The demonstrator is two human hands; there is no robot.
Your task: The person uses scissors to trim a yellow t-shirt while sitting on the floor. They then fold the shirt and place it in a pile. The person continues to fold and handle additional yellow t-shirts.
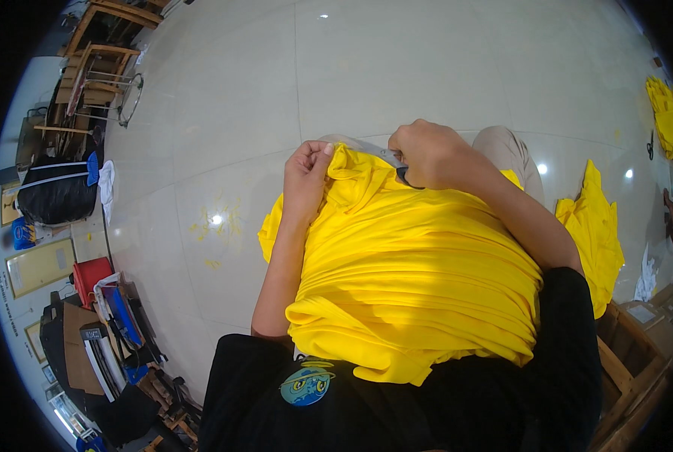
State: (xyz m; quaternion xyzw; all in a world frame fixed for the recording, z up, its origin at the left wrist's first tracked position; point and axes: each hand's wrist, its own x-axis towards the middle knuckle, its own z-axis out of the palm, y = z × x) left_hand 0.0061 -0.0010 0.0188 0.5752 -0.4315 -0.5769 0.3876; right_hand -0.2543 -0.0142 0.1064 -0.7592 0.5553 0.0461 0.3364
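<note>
A bright yellow cloth garment [412, 279] lies bunched in folds over my lap and chest. My left hand [306, 175] pinches its upper edge between thumb and fingers. My right hand [427, 153] is closed around a small pair of scissors or snips [395, 160], whose grey handle and dark tip show at the cloth's top edge, right beside my left hand. My knee in beige trousers [509, 151] shows beyond the cloth.
Another yellow garment [596, 226] lies on the pale tiled floor at right, and a yellow pile [668, 117] sits far right. A wooden crate [626, 369] is at lower right. Bags, frames and boxes [103, 331] line the left wall, with wooden stools [95, 71] at upper left.
</note>
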